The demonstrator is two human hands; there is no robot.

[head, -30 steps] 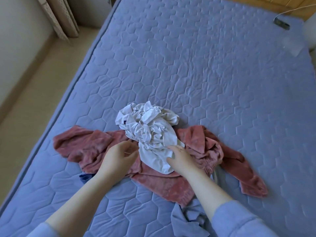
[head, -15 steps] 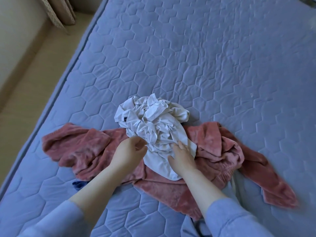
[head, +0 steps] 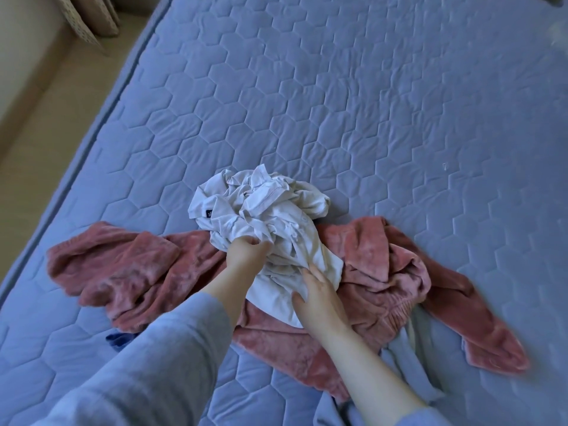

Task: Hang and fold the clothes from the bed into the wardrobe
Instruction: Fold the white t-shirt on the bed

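Blue quilted bed (head: pixel 338 103): white shirt (head: pixel 261 207), likely light and limp, crumpled on pink fleece (head: pixel 138 272); left hand (head: pixel 247 255) grips its folds, right hand (head: pixel 319 298) lies flat on its edge, probably the better hold

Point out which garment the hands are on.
The crumpled white garment, gripped by the left hand, touched by the right hand; it lies atop the spread pink garment.

crumpled shirt (head: pixel 261 210) on fleece garment (head: pixel 129 272), on bed (head: pixel 338 103)

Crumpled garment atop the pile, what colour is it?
The crumpled garment is white; head view.
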